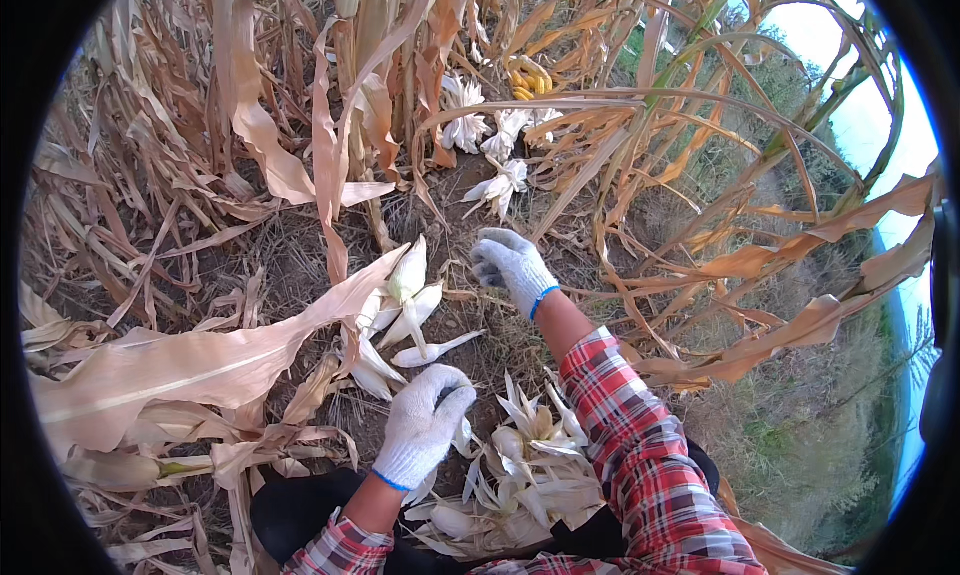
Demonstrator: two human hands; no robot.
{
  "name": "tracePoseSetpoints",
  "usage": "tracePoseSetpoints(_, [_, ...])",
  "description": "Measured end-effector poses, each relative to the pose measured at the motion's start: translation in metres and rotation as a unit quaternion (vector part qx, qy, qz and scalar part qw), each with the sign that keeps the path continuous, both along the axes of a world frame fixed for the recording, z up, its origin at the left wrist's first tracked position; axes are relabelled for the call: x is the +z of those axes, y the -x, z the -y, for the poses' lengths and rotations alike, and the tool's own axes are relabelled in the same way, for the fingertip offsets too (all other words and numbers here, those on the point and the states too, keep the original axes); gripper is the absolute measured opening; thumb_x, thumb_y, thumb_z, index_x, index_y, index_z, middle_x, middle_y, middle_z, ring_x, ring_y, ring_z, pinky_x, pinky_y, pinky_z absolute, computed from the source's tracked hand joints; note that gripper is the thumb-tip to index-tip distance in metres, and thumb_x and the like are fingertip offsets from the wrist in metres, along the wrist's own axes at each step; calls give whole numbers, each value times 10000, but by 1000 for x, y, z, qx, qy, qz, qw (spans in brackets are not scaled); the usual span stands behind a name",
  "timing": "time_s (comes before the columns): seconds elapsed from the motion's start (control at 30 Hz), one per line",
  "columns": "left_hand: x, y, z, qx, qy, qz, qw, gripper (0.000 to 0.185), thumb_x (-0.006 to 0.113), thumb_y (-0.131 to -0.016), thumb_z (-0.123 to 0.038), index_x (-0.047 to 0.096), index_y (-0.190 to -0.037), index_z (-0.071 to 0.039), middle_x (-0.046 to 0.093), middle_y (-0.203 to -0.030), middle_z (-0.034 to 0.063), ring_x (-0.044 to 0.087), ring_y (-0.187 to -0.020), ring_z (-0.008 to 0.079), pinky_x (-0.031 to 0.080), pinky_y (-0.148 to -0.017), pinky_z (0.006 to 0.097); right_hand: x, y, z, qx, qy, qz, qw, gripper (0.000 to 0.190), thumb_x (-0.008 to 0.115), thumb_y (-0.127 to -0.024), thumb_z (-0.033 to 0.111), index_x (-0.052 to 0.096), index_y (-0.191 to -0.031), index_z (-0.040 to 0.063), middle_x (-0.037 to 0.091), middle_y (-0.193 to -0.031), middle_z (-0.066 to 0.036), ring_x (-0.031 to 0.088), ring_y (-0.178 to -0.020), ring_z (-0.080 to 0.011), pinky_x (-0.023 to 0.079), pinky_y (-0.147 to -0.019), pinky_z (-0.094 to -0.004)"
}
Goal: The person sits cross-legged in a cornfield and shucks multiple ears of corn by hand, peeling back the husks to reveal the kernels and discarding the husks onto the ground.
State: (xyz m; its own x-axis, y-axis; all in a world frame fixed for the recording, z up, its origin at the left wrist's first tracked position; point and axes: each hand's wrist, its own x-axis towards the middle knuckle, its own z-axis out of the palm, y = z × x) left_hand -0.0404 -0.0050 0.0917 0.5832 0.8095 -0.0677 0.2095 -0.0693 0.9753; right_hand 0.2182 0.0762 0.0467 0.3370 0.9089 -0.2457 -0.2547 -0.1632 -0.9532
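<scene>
My left hand (427, 421), in a white knitted glove with a blue cuff edge, is low in the middle, its fingers curled; whether it holds anything I cannot tell. Just above it lie several corn ears in pale husks (409, 294) on the soil. My right hand (514, 264), gloved alike, is farther ahead and to the right, fingers bent, with no object visible in it. Beyond it are white peeled husks (502, 185). Yellow husked corn cobs (529, 78) lie in a small pile at the top. A heap of pale husks (525, 485) lies between my forearms.
Dry standing corn stalks (367, 57) rise at the top and left. A broad dry leaf (225, 357) reaches in from the left toward the husked ears. Long bent corn leaves (750, 260) cross the right side, with grass and shrubs behind them.
</scene>
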Motion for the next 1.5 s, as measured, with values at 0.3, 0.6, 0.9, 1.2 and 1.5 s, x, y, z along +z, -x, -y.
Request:
tracePoseSetpoints(0.3, [-47, -4, 39, -350, -385, -386, 762, 252, 691, -820, -339, 755, -941, -128, 600, -1257, 34, 522, -1209, 245, 311, -1095, 556, -143, -74, 174, 97, 289, 477, 824, 514, 689, -856, 428, 665, -1196, 44, 697, -1134, -218, 658, -1083, -374, 515, -937, -438])
tracePoseSetpoints(0.6, [-48, -28, 28, -282, -439, -276, 807, 166, 621, -823, -241, 649, -941, -128, 600, -988, 55, 614, -1025, 235, 440, -921, 432, -257, 81, 300, 176, 355, 563, 725, 335, 578, -905, 247, 544, -1157, 28, 643, -1036, -237, 685, -863, -407, 559, -761, -494])
tracePoseSetpoints(0.9, [-50, -28, 21, -306, -392, -299, 814, 265, 692, -830, -275, 606, -1020, -111, 582, -1012, 66, 595, -1015, 252, 444, -912, 412, -204, 68, 236, 94, 284, 573, 763, 278, 608, -927, 355, 656, -976, 85, 694, -823, -167, 687, -771, -365, 525, -731, -498])
tracePoseSetpoints(1.2, [-45, -28, 16, -296, -376, -297, 826, 215, 686, -844, -257, 605, -983, -114, 590, -984, 62, 602, -990, 253, 449, -895, 407, -286, -9, 301, 151, 508, 508, 679, 717, 773, -782, 462, 538, -1334, 70, 622, -1267, -198, 641, -1146, -376, 533, -952, -467])
tracePoseSetpoints(1.5, [-37, -21, 15, -244, -352, -300, 852, 220, 652, -865, -256, 632, -1001, -85, 611, -1002, 84, 608, -1022, 286, 460, -920, 429, -228, 1, 236, 30, 177, 559, 809, 415, 702, -847, 403, 689, -1063, 49, 691, -1039, -209, 664, -966, -384, 521, -855, -458])
